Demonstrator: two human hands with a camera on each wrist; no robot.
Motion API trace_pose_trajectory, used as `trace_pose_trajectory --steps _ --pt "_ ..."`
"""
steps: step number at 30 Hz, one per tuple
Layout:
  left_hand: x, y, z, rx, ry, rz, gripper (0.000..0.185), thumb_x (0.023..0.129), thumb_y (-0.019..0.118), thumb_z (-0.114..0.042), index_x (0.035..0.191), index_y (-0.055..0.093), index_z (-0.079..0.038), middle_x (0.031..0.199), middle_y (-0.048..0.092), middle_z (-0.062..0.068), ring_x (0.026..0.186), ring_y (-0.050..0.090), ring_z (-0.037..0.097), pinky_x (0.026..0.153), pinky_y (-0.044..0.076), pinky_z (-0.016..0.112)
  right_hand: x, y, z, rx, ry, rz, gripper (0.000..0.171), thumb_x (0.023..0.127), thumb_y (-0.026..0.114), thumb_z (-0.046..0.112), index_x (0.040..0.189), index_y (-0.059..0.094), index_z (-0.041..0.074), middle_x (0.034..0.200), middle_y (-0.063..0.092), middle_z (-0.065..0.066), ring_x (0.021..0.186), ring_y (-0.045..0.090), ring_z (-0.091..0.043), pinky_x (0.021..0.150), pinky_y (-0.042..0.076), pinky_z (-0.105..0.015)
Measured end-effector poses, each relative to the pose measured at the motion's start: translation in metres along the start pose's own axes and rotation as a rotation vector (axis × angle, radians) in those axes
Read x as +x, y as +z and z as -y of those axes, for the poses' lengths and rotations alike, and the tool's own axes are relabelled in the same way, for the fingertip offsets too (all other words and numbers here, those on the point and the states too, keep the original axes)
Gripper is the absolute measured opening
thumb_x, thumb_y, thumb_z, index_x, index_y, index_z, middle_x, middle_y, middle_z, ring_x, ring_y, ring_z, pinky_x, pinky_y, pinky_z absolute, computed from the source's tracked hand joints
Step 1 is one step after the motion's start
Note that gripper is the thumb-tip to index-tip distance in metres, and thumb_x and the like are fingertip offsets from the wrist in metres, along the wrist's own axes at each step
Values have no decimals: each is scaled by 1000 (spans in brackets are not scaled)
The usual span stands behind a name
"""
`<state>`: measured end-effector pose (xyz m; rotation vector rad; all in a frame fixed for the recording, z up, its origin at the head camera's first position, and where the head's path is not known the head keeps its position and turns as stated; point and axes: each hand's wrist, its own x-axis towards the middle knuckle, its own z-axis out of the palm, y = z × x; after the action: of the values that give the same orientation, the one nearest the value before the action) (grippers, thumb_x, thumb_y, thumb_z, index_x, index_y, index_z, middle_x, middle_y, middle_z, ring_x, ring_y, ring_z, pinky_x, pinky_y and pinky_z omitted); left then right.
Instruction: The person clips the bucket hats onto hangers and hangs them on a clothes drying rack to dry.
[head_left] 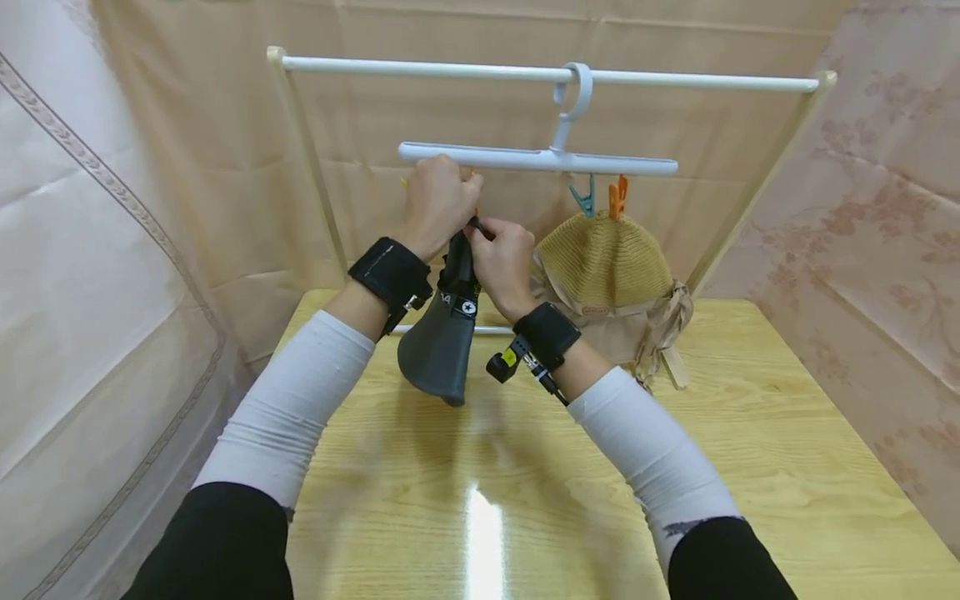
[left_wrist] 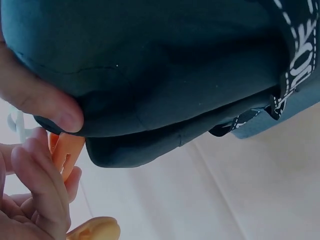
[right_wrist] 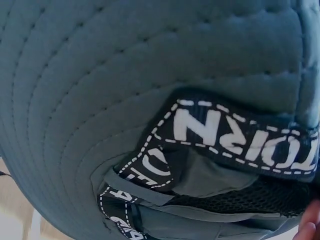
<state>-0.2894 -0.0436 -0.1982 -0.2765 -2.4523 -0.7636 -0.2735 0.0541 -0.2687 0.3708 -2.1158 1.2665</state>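
Note:
A dark grey hat (head_left: 438, 346) with a black lettered band hangs folded below the left part of a white hanger (head_left: 480, 157). My right hand (head_left: 506, 262) pinches the hat's upper end. Just beneath the hanger, my left hand (head_left: 438, 204) has its fingers curled around an orange clothespin (left_wrist: 67, 152) at the hat's edge; whether the clothespin bites the fabric cannot be told. A yellow clothespin (left_wrist: 97, 229) shows beside those fingers in the left wrist view. The right wrist view is mostly filled by the hat's stitched brim (right_wrist: 100, 65) and the lettered band (right_wrist: 220, 132).
The hanger hooks over a white rail (head_left: 450, 69) on a stand. From its right part hang a blue clothespin (head_left: 585, 198) and an orange one, above a tan knitted hat (head_left: 607, 258) with beige fabric. Below is a wooden table (head_left: 562, 500); curtains surround it.

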Motion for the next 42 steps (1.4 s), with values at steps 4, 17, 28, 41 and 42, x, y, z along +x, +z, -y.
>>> trace_pose_trajectory --steps 4,17,28,41,42 --pt "1 -1 0 -14 -27 17 49 97 53 -27 51 44 -11 48 31 -3 43 35 13 43 23 23 1 -1 1 -5 3 -12 25 92 64 14 74 75 1 67 70 -14 51 59 -22 50 34 -20" --pt "1 3 5 -25 -110 50 47 95 56 -41 63 72 -9 55 61 0 48 50 16 50 31 24 -1 -4 -4 -26 47 63 21 93 64 19 90 78 3 81 75 -13 62 68 -23 54 45 -20" --pt "-3 4 12 -74 -136 44 48 93 57 -44 60 71 -12 57 64 0 52 54 18 52 33 26 -3 -4 -5 -12 78 122 22 94 63 20 94 77 3 85 75 -14 65 68 -22 55 47 -20" --pt "-8 4 16 -103 -115 -3 49 93 59 -44 58 64 -11 55 58 1 50 50 17 48 30 25 -4 -6 -6 22 91 137 24 93 63 21 97 76 1 86 74 -15 72 67 -24 60 46 -19" --pt "-8 4 17 -106 -115 -11 50 93 59 -44 56 62 -11 53 56 1 49 49 17 48 29 25 -3 -6 -6 21 93 141 24 93 63 21 98 76 2 87 73 -15 73 66 -24 60 46 -20"
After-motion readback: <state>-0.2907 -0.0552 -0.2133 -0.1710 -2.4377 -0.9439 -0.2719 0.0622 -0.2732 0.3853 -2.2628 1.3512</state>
